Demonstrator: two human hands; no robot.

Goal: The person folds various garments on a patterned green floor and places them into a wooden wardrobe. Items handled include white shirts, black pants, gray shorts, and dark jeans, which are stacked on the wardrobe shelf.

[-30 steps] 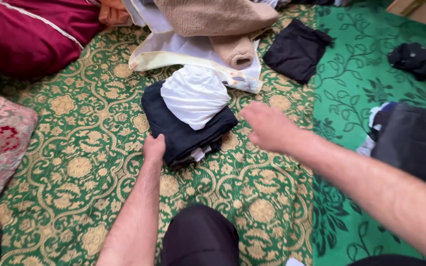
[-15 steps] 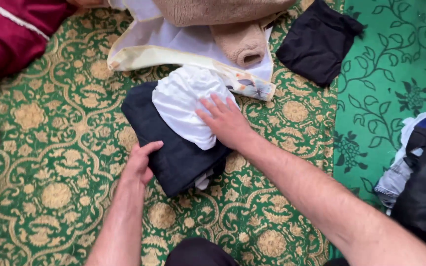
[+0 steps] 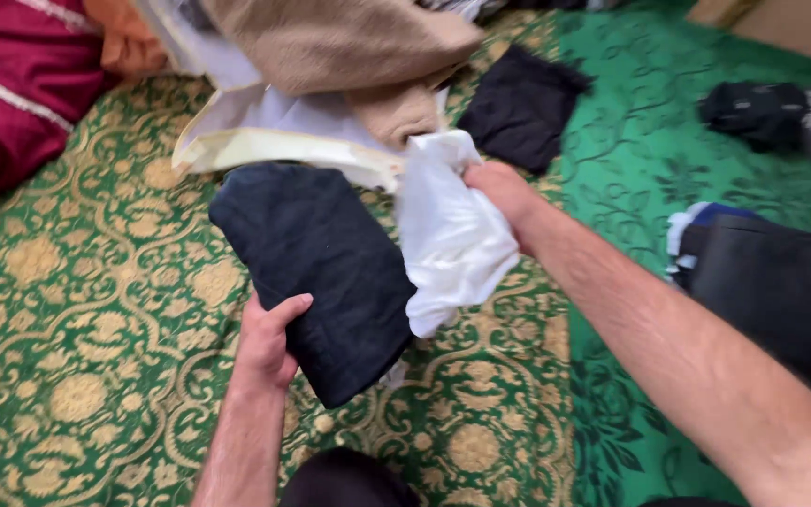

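A folded dark navy garment point(image 3: 316, 253) lies on the green and gold carpet point(image 3: 114, 310). My left hand point(image 3: 269, 336) grips its near left edge, thumb on top. My right hand point(image 3: 502, 191) is closed on a crumpled white cloth point(image 3: 448, 235) and holds it lifted just to the right of the dark garment, its lower end hanging down near the garment's right side.
Behind are a cream sheet point(image 3: 265, 141), a beige towel point(image 3: 349, 47) and a maroon cushion point(image 3: 11, 84). A black cloth point(image 3: 518, 108) lies at the back right. On the green rug point(image 3: 650, 178) sit a dark pile point(image 3: 781, 282) and a black bundle point(image 3: 753, 111).
My right hand has taken hold of the white cloth and lifted it off the dark folded garment, to the right. My left hand has stayed at the garment's near edge.
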